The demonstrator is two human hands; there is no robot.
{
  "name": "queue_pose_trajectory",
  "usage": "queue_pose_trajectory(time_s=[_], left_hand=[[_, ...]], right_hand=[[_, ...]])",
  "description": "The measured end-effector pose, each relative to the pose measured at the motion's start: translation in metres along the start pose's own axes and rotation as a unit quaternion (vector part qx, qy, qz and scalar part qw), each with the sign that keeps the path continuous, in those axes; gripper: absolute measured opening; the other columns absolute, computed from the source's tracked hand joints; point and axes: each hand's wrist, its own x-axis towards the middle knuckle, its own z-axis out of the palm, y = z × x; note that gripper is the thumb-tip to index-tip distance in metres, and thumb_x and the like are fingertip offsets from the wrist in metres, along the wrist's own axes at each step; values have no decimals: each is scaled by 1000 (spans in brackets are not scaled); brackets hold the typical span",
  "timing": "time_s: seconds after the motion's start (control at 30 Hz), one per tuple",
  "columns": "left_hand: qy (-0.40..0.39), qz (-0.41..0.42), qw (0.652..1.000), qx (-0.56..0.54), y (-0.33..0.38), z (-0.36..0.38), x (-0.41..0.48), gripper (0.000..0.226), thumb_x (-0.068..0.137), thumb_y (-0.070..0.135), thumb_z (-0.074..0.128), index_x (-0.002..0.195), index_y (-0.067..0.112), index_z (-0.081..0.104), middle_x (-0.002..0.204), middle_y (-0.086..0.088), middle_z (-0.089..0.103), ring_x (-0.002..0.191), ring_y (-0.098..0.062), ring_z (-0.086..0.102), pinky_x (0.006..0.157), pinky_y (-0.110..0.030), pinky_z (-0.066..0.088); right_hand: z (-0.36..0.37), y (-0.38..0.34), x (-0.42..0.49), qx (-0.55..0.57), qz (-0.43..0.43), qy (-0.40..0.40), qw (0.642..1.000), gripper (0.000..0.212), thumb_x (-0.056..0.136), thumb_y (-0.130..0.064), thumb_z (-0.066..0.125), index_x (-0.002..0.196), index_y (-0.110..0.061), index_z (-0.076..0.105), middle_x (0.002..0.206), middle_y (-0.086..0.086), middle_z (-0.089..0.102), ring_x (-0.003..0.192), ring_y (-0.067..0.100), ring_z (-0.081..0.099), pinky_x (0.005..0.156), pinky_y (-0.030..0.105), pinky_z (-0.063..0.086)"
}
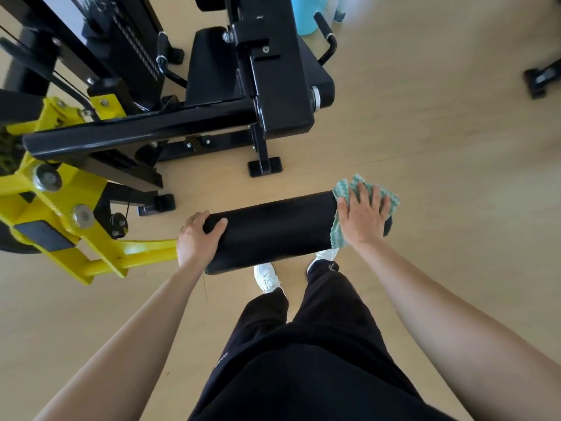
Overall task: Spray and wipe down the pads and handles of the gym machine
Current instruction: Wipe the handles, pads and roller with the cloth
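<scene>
While hands (198,238) (362,218) rest on its ends, pad (273,232) lies between.

- The pale blue plastic container (303,13) is cut off by the top edge.
- Beside it, a clear object (337,7) is too blurred to name.
- A black machine foot (542,79) at the right edge is smeared and cut short.
- The right end of the black padded roller (270,232) lies mostly under the green-and-white wavy cloth (341,191), and much of that cloth is covered by the right hand (364,214).
- Where the yellow steel lever arm (100,262) meets the roller is hidden behind the left hand (197,235).
- Both white trainers (267,279) are part-hidden by the roller.
- The white lettering (221,360) on the black trousers (303,360) is too small to read.
</scene>
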Motion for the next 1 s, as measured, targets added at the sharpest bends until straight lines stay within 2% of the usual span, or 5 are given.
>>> queue_pose_trajectory(time_s=[0.4,0.57,0.67,0.8,1.0], left_hand=[[40,26,999,14,-16,4,-27,65,94,46,68,150,19,52,161,2,42,139,-31,45,110,-45,43],[74,25,996,-43,-20,6,-40,49,96,22,65,145,17,59,158,1,47,137,-27,51,109,-41,46],[97,-6,988,-117,-22,7,-50,45,93,7,57,136,15,65,148,-2,58,129,-24,56,101,-31,44],[120,-66,953,-269,-26,9,-69,41,87,16,50,123,25,66,117,-4,69,109,-28,63,93,-44,50],[127,-77,939,-311,-24,13,-82,42,92,6,51,124,30,65,124,1,67,118,-17,62,91,-33,50]], right_hand=[[21,-96,-33,-7,-208,-33,978,57,109,-47,11,158,-27,33,166,-4,33,158,26,16,126,60,3],[32,-149,-51,-27,-303,-84,949,55,110,-46,14,162,-30,19,170,-7,21,159,26,6,125,60,-4],[41,-176,-65,-49,-359,-104,926,58,110,-47,16,165,-28,8,173,-5,9,159,29,-4,124,63,-6],[57,-191,-83,-71,-431,-93,895,65,108,-45,29,165,-27,3,174,-4,0,159,32,-10,124,65,-4],[54,-153,-72,-44,-379,-45,923,59,108,-55,22,163,-34,17,171,1,21,158,35,10,127,56,3]])
